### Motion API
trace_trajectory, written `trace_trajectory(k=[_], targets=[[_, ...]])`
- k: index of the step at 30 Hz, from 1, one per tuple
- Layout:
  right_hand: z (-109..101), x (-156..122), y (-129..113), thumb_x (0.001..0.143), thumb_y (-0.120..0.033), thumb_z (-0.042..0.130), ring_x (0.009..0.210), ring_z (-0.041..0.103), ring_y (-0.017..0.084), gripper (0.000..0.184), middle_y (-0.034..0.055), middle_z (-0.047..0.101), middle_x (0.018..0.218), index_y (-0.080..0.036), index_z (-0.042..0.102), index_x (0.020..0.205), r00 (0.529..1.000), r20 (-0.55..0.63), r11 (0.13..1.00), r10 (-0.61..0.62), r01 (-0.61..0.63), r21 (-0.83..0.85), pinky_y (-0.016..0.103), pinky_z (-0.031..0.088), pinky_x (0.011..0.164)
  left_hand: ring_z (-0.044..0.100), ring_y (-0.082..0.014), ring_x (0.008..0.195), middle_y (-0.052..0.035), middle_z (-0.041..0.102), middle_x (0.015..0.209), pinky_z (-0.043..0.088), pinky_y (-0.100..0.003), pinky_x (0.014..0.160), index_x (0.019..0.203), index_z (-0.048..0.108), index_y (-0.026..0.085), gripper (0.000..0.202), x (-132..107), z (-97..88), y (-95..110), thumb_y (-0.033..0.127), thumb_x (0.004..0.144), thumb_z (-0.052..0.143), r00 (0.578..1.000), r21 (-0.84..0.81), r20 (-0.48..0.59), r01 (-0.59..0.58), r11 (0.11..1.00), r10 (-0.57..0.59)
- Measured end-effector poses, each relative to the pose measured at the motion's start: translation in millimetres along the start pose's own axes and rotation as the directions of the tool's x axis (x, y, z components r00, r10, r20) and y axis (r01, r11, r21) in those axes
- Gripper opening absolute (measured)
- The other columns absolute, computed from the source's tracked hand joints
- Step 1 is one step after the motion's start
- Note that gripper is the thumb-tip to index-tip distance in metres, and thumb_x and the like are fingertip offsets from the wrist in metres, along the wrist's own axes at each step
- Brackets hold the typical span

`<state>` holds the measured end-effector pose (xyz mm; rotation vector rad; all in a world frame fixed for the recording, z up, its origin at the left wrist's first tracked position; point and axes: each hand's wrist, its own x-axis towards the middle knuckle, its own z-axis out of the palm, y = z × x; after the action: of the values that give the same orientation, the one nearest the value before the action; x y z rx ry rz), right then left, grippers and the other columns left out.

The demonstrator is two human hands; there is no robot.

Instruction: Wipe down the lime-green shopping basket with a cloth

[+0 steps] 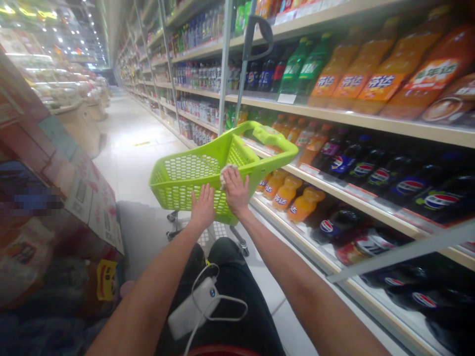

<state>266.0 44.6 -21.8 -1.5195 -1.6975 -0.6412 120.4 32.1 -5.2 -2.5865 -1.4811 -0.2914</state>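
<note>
A lime-green shopping cart point(178, 193) with a perforated basket stands side-on before me, its handle toward the shelves on the right. My left hand point(203, 205) lies against the cart's near side, fingers stretched out over the holes. Just to the right, my right hand point(238, 192) presses a crumpled whitish cloth point(224, 176) to the upper part of the same side, near the rim. Most of the cloth is hidden under the fingers. No goods show inside the basket.
Shelves point(371, 116) of soda bottles run along the right, with a metal upright and a dark handle point(265, 37) beside the cart. Stacked boxes point(89, 198) border the aisle on the left. A white power bank point(195, 309) with a cable rests on my lap.
</note>
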Motion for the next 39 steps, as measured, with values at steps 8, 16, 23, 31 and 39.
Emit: trace_trajectory(k=[8,16,23,31,39], targets=[[44,-28,-15,0.090,-0.016,0.033,0.132,0.028,0.021,0.042,0.0097,0.043,0.136,-0.021,0.041,0.131,0.974,0.212,0.997,-0.079,0.072,0.042,0.054,0.013,0.106,0.010,-0.0228,0.137,-0.0106,0.016,0.149,0.009,-0.054,0.109,0.139,0.022,0.010,0.066,-3,5.7,-17,0.022,0.076,0.040,1.000,0.021,0.003,0.011,1.000,-0.011],[38,-41,-28,0.090,-0.016,0.034,0.131,0.031,0.021,0.043,0.0101,0.045,0.135,-0.020,0.040,0.132,0.966,0.209,0.988,-0.151,0.141,0.064,0.052,0.012,0.107,0.009,-0.0234,0.137,-0.0106,0.013,0.149,0.010,-0.055,0.108,0.139,0.021,0.010,0.070,-14,15.5,-38,0.021,0.074,0.043,0.998,0.007,0.047,0.050,0.999,-0.051],[51,-4,-45,0.092,-0.018,0.031,0.134,0.023,0.021,0.042,0.0074,0.039,0.139,-0.022,0.039,0.133,0.977,0.145,0.987,-0.155,0.147,0.062,0.052,0.009,0.107,0.010,-0.0224,0.137,-0.0097,0.015,0.149,0.009,-0.055,0.108,0.139,0.022,0.010,0.066,-12,13.6,-53,0.016,0.075,0.039,0.995,0.030,0.024,0.098,0.995,-0.098],[68,-35,-55,0.088,-0.014,0.037,0.131,0.029,0.023,0.043,0.0095,0.044,0.135,-0.020,0.043,0.130,0.935,0.275,0.973,-0.225,0.203,0.108,0.053,0.012,0.107,0.011,-0.0217,0.137,-0.0091,0.015,0.149,0.009,-0.055,0.108,0.139,0.023,0.009,0.069,-20,22.1,-62,0.016,0.072,0.041,0.994,0.016,0.043,0.097,0.995,-0.097],[61,-9,-79,0.092,-0.020,0.032,0.133,0.024,0.019,0.041,0.0083,0.041,0.137,-0.022,0.040,0.132,0.961,0.161,0.971,-0.227,0.209,0.119,0.050,0.007,0.109,0.013,-0.0221,0.137,-0.0096,0.018,0.148,0.009,-0.055,0.108,0.138,0.024,0.009,0.064,-23,16.9,-80,0.013,0.075,0.035,0.992,0.029,-0.013,0.122,0.992,-0.122]])
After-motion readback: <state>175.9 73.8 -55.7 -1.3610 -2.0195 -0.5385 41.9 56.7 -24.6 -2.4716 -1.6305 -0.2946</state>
